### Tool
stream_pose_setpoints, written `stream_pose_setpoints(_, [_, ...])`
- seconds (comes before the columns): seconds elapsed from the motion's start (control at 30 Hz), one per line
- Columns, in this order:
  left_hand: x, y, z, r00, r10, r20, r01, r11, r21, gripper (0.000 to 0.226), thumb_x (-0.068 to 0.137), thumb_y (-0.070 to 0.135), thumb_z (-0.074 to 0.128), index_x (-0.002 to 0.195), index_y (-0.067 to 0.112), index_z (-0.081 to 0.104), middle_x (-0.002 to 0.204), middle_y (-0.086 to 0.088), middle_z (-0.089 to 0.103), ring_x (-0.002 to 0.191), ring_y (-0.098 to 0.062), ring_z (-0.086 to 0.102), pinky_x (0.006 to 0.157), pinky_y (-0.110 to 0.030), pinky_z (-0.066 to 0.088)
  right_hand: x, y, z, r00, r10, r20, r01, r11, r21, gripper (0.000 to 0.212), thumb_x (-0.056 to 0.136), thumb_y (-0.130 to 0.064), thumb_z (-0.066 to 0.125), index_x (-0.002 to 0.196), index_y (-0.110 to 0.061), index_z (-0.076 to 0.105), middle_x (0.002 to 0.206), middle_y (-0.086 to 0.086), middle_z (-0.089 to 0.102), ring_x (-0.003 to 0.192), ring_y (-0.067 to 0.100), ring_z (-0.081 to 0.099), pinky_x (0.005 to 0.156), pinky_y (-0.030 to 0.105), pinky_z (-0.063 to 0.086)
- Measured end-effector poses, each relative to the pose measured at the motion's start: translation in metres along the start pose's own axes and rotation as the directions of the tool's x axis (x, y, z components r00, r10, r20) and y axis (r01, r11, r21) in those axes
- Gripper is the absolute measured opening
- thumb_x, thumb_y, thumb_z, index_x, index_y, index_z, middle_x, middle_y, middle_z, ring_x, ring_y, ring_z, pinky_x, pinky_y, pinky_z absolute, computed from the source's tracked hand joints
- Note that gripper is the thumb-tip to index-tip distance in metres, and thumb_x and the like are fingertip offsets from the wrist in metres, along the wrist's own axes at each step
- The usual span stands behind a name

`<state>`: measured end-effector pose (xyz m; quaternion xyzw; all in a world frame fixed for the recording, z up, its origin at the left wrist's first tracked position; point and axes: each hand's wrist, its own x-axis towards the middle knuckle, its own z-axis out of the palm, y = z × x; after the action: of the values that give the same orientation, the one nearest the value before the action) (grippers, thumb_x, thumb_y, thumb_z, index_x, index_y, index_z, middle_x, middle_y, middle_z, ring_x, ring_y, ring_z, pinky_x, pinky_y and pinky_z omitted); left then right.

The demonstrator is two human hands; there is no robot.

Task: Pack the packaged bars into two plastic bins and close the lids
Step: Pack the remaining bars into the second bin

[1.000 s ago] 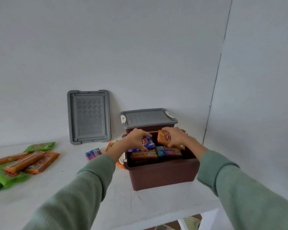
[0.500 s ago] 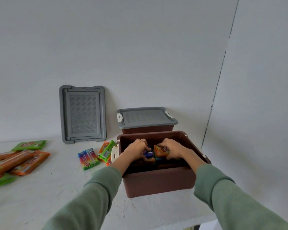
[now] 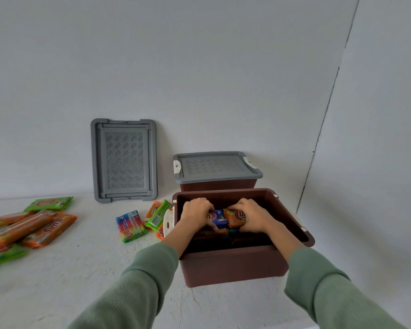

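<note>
**Inspector:** Head view. Handling?

**Assessor:** Judged light. The wrappers look slick and the contents are probably brittle. Hold across the short width and do not squeeze.

**Inspector:** Position and pose?

**Assessor:** The left hand (image 3: 196, 216) curls its fingers over the blue bar (image 3: 220, 218). The right hand (image 3: 254, 216) grips the orange bar (image 3: 236, 217). The two bars touch between the hands, low inside the open bin (image 3: 233, 269). Both wrists angle down over its near rim. Loose bars (image 3: 45, 227) lie well left of the left hand. A lid (image 3: 124, 160) stands on edge beyond it, to the left.

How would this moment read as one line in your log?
step: packing open bin | left hand: grips blue bar | right hand: grips orange bar | spare lid: against wall
</note>
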<state>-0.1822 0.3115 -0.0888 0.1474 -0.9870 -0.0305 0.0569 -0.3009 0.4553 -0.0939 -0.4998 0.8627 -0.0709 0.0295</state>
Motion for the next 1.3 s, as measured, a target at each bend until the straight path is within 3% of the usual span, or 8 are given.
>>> stream_pose_setpoints(0.13, [-0.002,-0.004,0.003,0.994,-0.029,0.104,0.024,0.999,0.046,0.077,0.070,0.037,0.077,0.136,0.018,0.043,0.130,-0.007,0.044,0.120,-0.025,0.044,0.101,-0.038,0.042,0.000,0.000,0.001,0.998,0.052,-0.018,-0.051,0.998,0.022,0.066,0.075,-0.028,0.072,0.134,-0.028,0.042,0.128,0.001,0.039,0.120,0.019,0.036,0.091,0.035,0.043])
stream_pose_setpoints(0.27, [-0.002,-0.007,0.006,0.997,0.032,0.067,-0.035,0.999,0.041,0.064,0.082,0.019,0.067,0.139,0.022,0.039,0.132,-0.008,0.040,0.122,-0.025,0.041,0.103,-0.040,0.041,-0.002,0.003,0.004,0.996,0.084,0.008,-0.085,0.992,0.094,0.067,0.075,-0.025,0.072,0.134,-0.031,0.042,0.128,0.003,0.028,0.122,0.021,0.032,0.103,0.038,0.039])
stream_pose_setpoints(0.67, [-0.008,0.002,0.001,0.996,0.047,0.081,-0.051,0.997,0.051,0.067,0.078,0.021,0.071,0.138,0.018,0.041,0.130,-0.008,0.043,0.120,-0.025,0.044,0.101,-0.039,0.042,-0.001,0.002,0.003,0.998,0.043,0.039,-0.043,0.999,0.017,0.064,0.080,-0.031,0.068,0.136,-0.032,0.038,0.131,0.002,0.034,0.123,0.021,0.034,0.103,0.045,0.039])
stream_pose_setpoints(0.77, [-0.013,-0.001,-0.008,0.993,0.047,0.108,-0.038,0.996,-0.083,0.063,0.077,0.027,0.073,0.134,0.016,0.047,0.127,-0.008,0.046,0.118,-0.024,0.045,0.101,-0.036,0.041,-0.004,-0.002,-0.002,1.000,0.028,-0.009,-0.026,0.991,0.128,0.051,0.085,-0.035,0.061,0.133,-0.032,0.044,0.128,0.001,0.041,0.120,0.018,0.041,0.096,0.036,0.043])
stream_pose_setpoints(0.83, [-0.018,-0.006,-0.023,0.999,0.040,0.034,-0.030,0.968,-0.248,0.050,0.081,0.024,0.069,0.127,0.013,0.054,0.125,-0.009,0.051,0.114,-0.022,0.050,0.098,-0.032,0.043,-0.002,-0.011,-0.008,0.995,-0.002,-0.102,0.019,0.985,0.170,0.042,0.087,-0.032,0.058,0.128,-0.029,0.050,0.123,0.000,0.048,0.116,0.015,0.047,0.090,0.031,0.046])
stream_pose_setpoints(1.0, [-0.041,-0.046,-0.064,0.964,-0.084,-0.253,-0.037,0.898,-0.438,0.026,0.084,0.004,0.060,0.109,0.003,0.065,0.108,-0.013,0.067,0.096,-0.021,0.064,0.089,-0.032,0.052,0.025,-0.065,-0.028,0.955,-0.065,-0.290,0.138,0.961,0.239,0.032,0.086,-0.031,0.062,0.118,-0.023,0.060,0.109,0.001,0.054,0.108,0.017,0.052,0.088,0.032,0.046])
stream_pose_setpoints(1.13, [-0.066,-0.111,-0.075,0.933,-0.224,-0.281,0.085,0.898,-0.432,0.025,0.085,0.002,0.058,0.109,0.004,0.065,0.110,-0.012,0.065,0.096,-0.022,0.063,0.089,-0.031,0.052,0.065,-0.131,-0.036,0.941,-0.166,-0.293,0.240,0.941,0.239,0.035,0.085,-0.025,0.063,0.119,-0.019,0.060,0.112,0.007,0.054,0.105,0.020,0.054,0.088,0.033,0.046])
stream_pose_setpoints(1.3, [-0.107,-0.208,-0.067,0.887,-0.400,-0.229,0.297,0.877,-0.378,0.029,0.084,0.008,0.063,0.113,0.008,0.063,0.114,-0.012,0.063,0.100,-0.022,0.060,0.086,-0.027,0.048,0.114,-0.208,-0.012,0.957,-0.229,-0.178,0.269,0.928,0.256,0.038,0.085,-0.025,0.064,0.122,-0.016,0.058,0.114,0.011,0.052,0.103,0.023,0.053,0.089,0.031,0.042])
